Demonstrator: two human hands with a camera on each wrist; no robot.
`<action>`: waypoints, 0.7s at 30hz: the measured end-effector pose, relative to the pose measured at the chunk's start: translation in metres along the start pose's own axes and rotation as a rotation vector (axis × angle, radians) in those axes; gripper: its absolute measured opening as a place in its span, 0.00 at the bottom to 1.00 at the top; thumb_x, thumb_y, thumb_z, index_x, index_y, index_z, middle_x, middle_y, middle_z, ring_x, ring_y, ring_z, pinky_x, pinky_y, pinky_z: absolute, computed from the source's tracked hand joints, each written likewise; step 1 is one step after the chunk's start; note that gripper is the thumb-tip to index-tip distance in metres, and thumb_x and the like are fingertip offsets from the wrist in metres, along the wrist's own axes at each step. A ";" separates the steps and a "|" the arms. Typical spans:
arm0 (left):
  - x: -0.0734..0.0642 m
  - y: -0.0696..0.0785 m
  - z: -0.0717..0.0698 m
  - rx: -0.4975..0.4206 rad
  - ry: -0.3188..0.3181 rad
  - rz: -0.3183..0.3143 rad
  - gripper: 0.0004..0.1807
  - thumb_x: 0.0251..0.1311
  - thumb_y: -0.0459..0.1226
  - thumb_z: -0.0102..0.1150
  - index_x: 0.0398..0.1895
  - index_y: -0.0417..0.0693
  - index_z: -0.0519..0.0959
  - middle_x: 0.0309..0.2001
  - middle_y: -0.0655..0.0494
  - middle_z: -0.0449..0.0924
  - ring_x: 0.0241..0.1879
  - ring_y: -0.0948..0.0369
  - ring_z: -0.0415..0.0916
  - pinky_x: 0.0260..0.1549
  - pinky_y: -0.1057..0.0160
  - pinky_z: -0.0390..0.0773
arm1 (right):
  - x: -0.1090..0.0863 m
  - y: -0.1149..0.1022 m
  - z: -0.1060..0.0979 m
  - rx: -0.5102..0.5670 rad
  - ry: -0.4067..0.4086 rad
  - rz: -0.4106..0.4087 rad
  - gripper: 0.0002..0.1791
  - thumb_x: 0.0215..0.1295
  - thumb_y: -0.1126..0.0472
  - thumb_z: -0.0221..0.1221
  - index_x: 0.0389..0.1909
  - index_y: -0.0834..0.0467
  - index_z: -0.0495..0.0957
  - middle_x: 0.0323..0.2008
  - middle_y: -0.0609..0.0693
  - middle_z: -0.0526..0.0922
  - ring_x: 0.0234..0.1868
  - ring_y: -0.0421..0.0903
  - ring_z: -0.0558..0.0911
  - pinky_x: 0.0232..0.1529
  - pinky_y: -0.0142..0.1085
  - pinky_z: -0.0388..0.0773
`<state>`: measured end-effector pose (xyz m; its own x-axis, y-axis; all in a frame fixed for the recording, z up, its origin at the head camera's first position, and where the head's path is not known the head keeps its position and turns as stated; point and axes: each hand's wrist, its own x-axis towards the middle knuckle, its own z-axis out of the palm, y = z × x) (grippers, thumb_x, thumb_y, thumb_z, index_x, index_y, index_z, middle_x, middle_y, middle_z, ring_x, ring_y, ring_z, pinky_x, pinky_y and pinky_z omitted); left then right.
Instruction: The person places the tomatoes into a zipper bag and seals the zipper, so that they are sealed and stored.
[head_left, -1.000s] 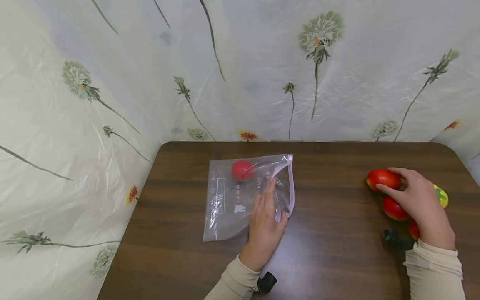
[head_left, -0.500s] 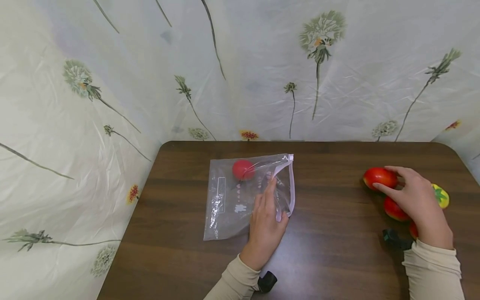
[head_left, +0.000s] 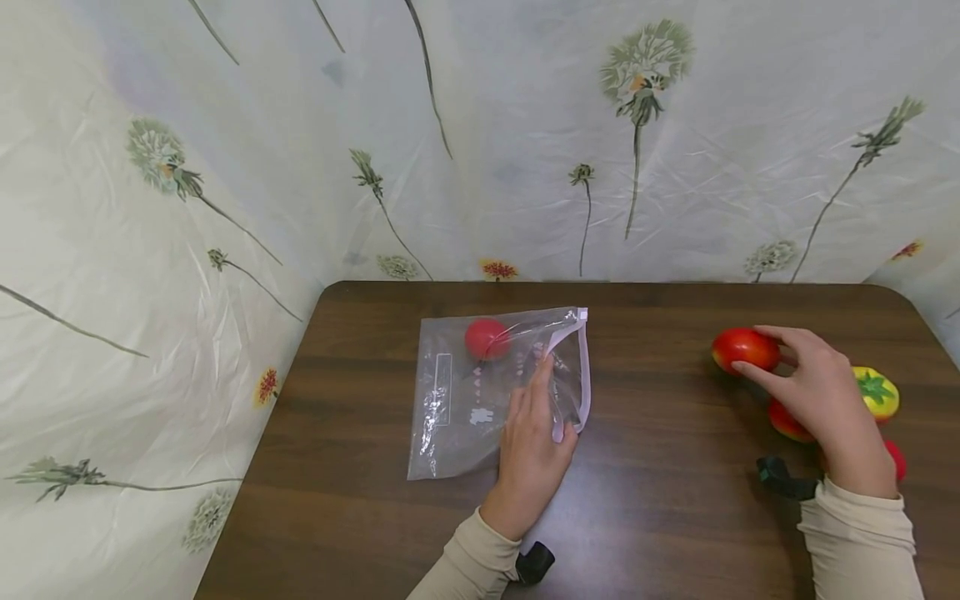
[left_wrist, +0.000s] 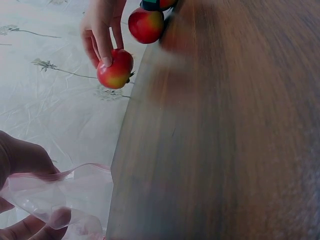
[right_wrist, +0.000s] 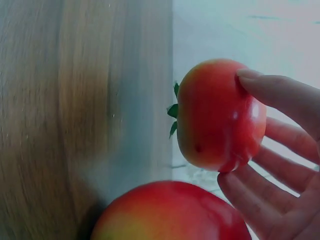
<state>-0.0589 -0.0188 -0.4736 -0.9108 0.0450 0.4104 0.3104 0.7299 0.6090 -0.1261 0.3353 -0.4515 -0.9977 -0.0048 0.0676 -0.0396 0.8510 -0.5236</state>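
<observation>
A clear plastic zip bag [head_left: 442, 450] with a pale lilac edge lies on the table, a round red item [head_left: 486, 339] inside it. My left hand [head_left: 527, 454] is at its mouth; the left wrist view shows thumb and fingers holding the bag's edge [left_wrist: 90, 167] apart. At the right, my right hand [head_left: 825, 396] grips a red toy-like tomato between thumb and fingertips. Green leaves show on this tomato [right_wrist: 220, 115] in the right wrist view, and it is held up off the table. Another red fruit [right_wrist: 170, 215] sits close below it.
Near my right wrist stand a yellow fruit with a green leaf top [head_left: 877, 392], a red one [head_left: 787, 421] partly covered by the hand, and another red piece [head_left: 896, 460]. A brown wooden table [head_left: 652, 517] meets a flower-printed sheet [head_left: 487, 167] behind.
My right hand has moved left and slightly away from me with the tomato, uncovering more of the yellow fruit and a red piece. The left hand and bag stay in place.
</observation>
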 end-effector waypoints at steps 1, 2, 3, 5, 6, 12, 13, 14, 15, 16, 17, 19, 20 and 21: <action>0.000 0.000 0.000 -0.001 0.000 0.000 0.55 0.48 0.30 0.78 0.80 0.51 0.59 0.73 0.55 0.73 0.52 0.56 0.76 0.43 0.60 0.84 | 0.000 -0.001 0.000 0.001 -0.002 0.000 0.41 0.66 0.46 0.68 0.70 0.67 0.68 0.64 0.77 0.70 0.56 0.77 0.76 0.53 0.72 0.73; 0.000 0.000 0.000 -0.003 -0.001 -0.001 0.55 0.48 0.30 0.78 0.80 0.51 0.59 0.73 0.55 0.73 0.52 0.56 0.76 0.43 0.60 0.84 | 0.000 -0.002 0.001 0.003 -0.003 0.000 0.41 0.66 0.47 0.68 0.71 0.67 0.68 0.64 0.77 0.70 0.56 0.77 0.76 0.53 0.72 0.73; 0.000 0.000 0.000 -0.005 -0.002 -0.003 0.55 0.48 0.30 0.78 0.80 0.51 0.59 0.73 0.55 0.73 0.52 0.56 0.76 0.42 0.60 0.84 | 0.000 -0.004 0.001 0.003 -0.002 -0.002 0.41 0.66 0.47 0.68 0.71 0.67 0.68 0.65 0.76 0.70 0.56 0.77 0.76 0.53 0.72 0.74; 0.000 0.000 0.000 -0.009 -0.003 -0.005 0.55 0.48 0.30 0.78 0.80 0.51 0.59 0.72 0.55 0.74 0.52 0.56 0.76 0.42 0.60 0.84 | 0.000 -0.006 0.002 0.005 -0.001 -0.007 0.41 0.66 0.47 0.69 0.71 0.66 0.68 0.65 0.76 0.70 0.56 0.77 0.76 0.53 0.72 0.74; 0.000 0.000 0.000 -0.010 -0.005 -0.007 0.55 0.48 0.30 0.78 0.80 0.51 0.59 0.72 0.55 0.74 0.52 0.56 0.76 0.42 0.60 0.84 | 0.001 -0.006 0.002 0.008 0.000 -0.010 0.40 0.65 0.47 0.69 0.71 0.66 0.68 0.65 0.76 0.71 0.56 0.76 0.76 0.53 0.72 0.74; 0.000 0.001 0.000 -0.017 -0.021 -0.020 0.55 0.49 0.30 0.78 0.80 0.52 0.58 0.71 0.55 0.74 0.52 0.56 0.76 0.42 0.61 0.84 | 0.000 -0.013 0.003 0.029 0.007 -0.035 0.40 0.64 0.47 0.70 0.70 0.65 0.70 0.65 0.75 0.72 0.56 0.76 0.78 0.53 0.71 0.74; 0.000 0.001 0.000 -0.017 -0.020 -0.019 0.55 0.49 0.30 0.78 0.80 0.53 0.58 0.71 0.55 0.75 0.52 0.57 0.76 0.42 0.61 0.84 | 0.000 -0.014 0.003 0.034 0.008 -0.039 0.40 0.64 0.47 0.70 0.70 0.65 0.70 0.65 0.74 0.72 0.56 0.76 0.78 0.53 0.70 0.74; 0.000 0.001 -0.001 -0.016 -0.019 -0.018 0.55 0.49 0.30 0.78 0.80 0.53 0.58 0.71 0.55 0.75 0.53 0.56 0.76 0.42 0.61 0.84 | 0.000 -0.016 0.003 0.038 0.008 -0.044 0.40 0.64 0.47 0.70 0.70 0.65 0.70 0.65 0.74 0.72 0.56 0.76 0.78 0.53 0.70 0.74; 0.000 0.001 -0.001 -0.013 -0.017 -0.016 0.55 0.49 0.30 0.78 0.80 0.53 0.58 0.71 0.55 0.75 0.53 0.56 0.76 0.42 0.61 0.84 | 0.000 -0.017 0.004 0.043 0.008 -0.048 0.40 0.64 0.47 0.70 0.70 0.64 0.70 0.65 0.73 0.73 0.56 0.75 0.79 0.54 0.70 0.74; 0.000 0.001 -0.001 -0.011 -0.014 -0.014 0.55 0.48 0.30 0.78 0.80 0.53 0.58 0.71 0.55 0.75 0.53 0.56 0.76 0.42 0.60 0.84 | 0.000 -0.019 0.004 0.047 0.006 -0.053 0.40 0.63 0.48 0.71 0.70 0.64 0.71 0.65 0.73 0.73 0.56 0.75 0.79 0.54 0.69 0.74; 0.000 0.001 -0.001 -0.008 -0.011 -0.011 0.55 0.48 0.30 0.78 0.80 0.52 0.58 0.71 0.55 0.75 0.52 0.56 0.76 0.42 0.61 0.84 | -0.001 -0.021 0.004 0.049 0.006 -0.059 0.40 0.63 0.48 0.71 0.69 0.64 0.71 0.65 0.72 0.73 0.56 0.75 0.79 0.54 0.68 0.75; 0.000 0.001 0.000 -0.004 -0.005 -0.005 0.55 0.48 0.30 0.78 0.80 0.52 0.58 0.71 0.54 0.75 0.52 0.56 0.76 0.41 0.61 0.84 | -0.001 -0.025 0.003 0.055 0.002 -0.073 0.39 0.62 0.48 0.71 0.69 0.63 0.72 0.64 0.72 0.74 0.55 0.75 0.80 0.53 0.57 0.82; 0.000 0.001 0.000 -0.002 -0.002 -0.003 0.55 0.47 0.30 0.78 0.80 0.52 0.59 0.71 0.54 0.75 0.51 0.56 0.76 0.41 0.62 0.83 | -0.001 -0.026 0.003 0.063 0.000 -0.080 0.39 0.62 0.48 0.72 0.68 0.63 0.72 0.64 0.71 0.74 0.55 0.75 0.81 0.51 0.45 0.85; 0.000 0.001 0.000 0.000 -0.001 -0.001 0.55 0.47 0.30 0.78 0.80 0.52 0.59 0.71 0.54 0.75 0.51 0.56 0.76 0.40 0.62 0.83 | -0.001 -0.028 0.003 0.071 0.000 -0.087 0.38 0.62 0.49 0.72 0.68 0.62 0.73 0.64 0.70 0.75 0.55 0.74 0.81 0.48 0.34 0.85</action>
<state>-0.0588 -0.0185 -0.4731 -0.9114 0.0451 0.4090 0.3097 0.7297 0.6096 -0.1237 0.3096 -0.4393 -0.9904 -0.0772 0.1149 -0.1296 0.8082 -0.5744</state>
